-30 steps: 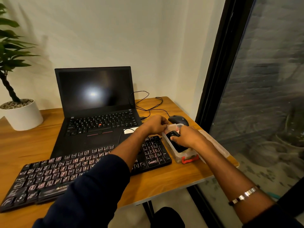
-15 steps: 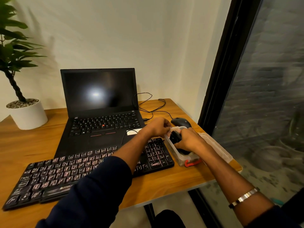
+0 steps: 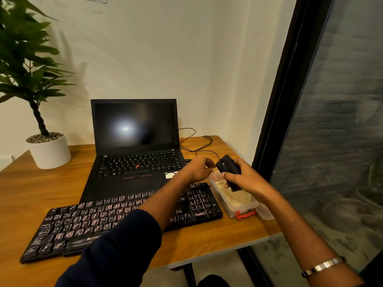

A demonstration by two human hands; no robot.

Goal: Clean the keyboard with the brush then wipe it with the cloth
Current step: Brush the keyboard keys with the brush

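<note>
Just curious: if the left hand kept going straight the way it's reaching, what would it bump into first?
Probably the black device held in the right hand: the left hand reaches rightward with its fingertips just short of it, though depth is hard to judge.

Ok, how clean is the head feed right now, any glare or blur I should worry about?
Head view: warm dim light; a glare spot on the laptop screen; plant leaves and the keyboard keys smeared by motion; wide-angle bending of the window frame; black object in the right hand reads fairly sharp.
</note>
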